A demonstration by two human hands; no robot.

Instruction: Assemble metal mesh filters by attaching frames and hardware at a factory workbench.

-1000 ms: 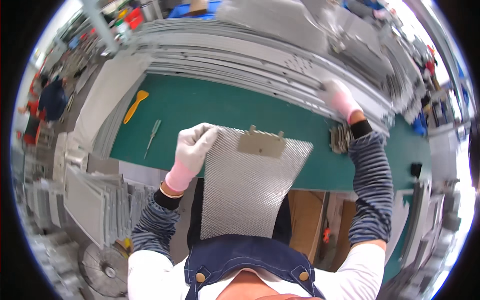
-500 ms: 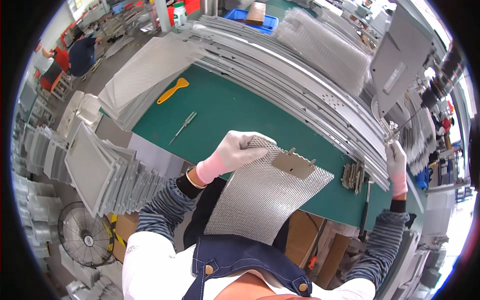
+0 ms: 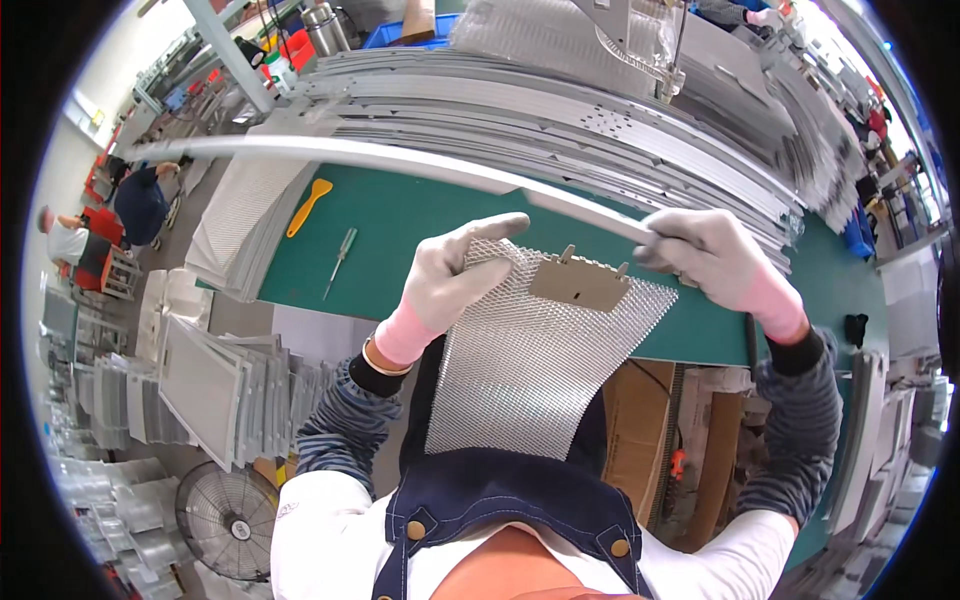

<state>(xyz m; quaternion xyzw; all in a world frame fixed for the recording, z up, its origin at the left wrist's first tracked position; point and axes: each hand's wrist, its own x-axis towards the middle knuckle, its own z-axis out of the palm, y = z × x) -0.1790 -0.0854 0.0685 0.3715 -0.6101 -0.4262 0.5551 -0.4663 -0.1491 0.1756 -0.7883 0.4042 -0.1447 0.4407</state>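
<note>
My left hand [image 3: 447, 277], in a white glove with a pink cuff, holds the upper left corner of a silvery expanded-metal mesh sheet [image 3: 520, 360]. The thumb lies over the mesh, and the forefinger stretches out along its top edge. The sheet slants down to my apron. At its upper edge sits a flat grey-beige plate [image 3: 580, 285] with two small tabs sticking up. My right hand [image 3: 715, 255], gloved alike, is closed around the near end of a long pale metal strip [image 3: 400, 158]. This strip, partly blurred, reaches far left above the green table, apart from the mesh.
On the green table [image 3: 390, 260] lie a yellow scraper [image 3: 309, 207] and a screwdriver [image 3: 341, 262]. Long metal profiles [image 3: 450, 110] are stacked along the back. Mesh sheets [image 3: 235, 225] are piled at the left. A floor fan [image 3: 228, 520] and framed panels [image 3: 205, 385] stand below left.
My right hand has come from the far right to near the mesh's right corner, now with the long strip in it. My left hand keeps the mesh, its forefinger more stretched. The view has shifted.
</note>
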